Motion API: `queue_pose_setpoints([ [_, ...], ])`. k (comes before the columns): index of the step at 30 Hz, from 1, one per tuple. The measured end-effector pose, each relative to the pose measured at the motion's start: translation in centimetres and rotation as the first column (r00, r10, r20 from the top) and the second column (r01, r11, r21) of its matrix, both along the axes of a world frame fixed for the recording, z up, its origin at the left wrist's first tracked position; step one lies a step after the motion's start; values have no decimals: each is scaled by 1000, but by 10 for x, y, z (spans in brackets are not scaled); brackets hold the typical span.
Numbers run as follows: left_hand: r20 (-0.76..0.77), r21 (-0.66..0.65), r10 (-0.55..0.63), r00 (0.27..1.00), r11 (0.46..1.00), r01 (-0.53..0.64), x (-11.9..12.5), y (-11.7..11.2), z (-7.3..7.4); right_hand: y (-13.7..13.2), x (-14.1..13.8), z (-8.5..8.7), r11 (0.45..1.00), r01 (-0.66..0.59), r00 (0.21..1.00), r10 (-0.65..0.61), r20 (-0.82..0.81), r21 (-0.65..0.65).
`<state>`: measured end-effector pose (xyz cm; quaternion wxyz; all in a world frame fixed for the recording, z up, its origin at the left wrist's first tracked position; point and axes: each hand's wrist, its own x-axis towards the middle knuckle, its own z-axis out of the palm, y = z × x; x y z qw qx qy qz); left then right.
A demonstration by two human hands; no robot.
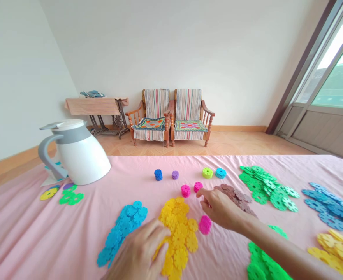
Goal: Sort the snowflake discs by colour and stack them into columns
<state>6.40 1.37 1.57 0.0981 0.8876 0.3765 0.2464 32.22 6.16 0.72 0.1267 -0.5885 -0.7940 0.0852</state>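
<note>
The person's right hand [219, 206] is holding its index finger out at the near edge of the right-hand magenta stack [198, 187], with the thumb lying lower and partly hidden; whether finger and thumb are pinching a disc or only touching the stack, the view is not telling. The left hand [145, 245] is hanging loosely curled over the edge of the yellow disc pile [178, 229], thumb apart from the fingers — whether its fingertips are holding a piece is unclear.

The magenta snowflake discs are sitting as two short stacks side by side, the left-hand magenta stack [185, 191] just beside the other, while a loose magenta cluster [205, 224] is lying nearer the person. These notched discs are looking like thin, light plastic, probably stiff, a little slick and hard to break; a single one is likely calling for a rim pinch, and a stack for thumb and finger on opposite sides, since a sideways nudge could be toppling it.

Farther out, dark blue [158, 174], purple [175, 174], lime [207, 173] and cyan [220, 173] stacks are standing in a row on the pink tablecloth [136, 167], with a brown disc pile [232, 196] lying by the right hand and a white jug [83, 155] standing at the left
</note>
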Motion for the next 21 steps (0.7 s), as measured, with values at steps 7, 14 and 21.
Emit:
queue_pose_setpoints([
  [7,-110,-93,142,984,984,-152,28,91,10,6,-12,-9,1000,0,998,2,65,-21],
  [14,-179,-71,57,982,995,-71,52,112,-12,11,-19,-5,999,13,994,-9,110,-35],
  [21,-155,-86,41,987,995,-54,59,113,-14,16,-22,-6,999,28,992,-22,123,-44],
])
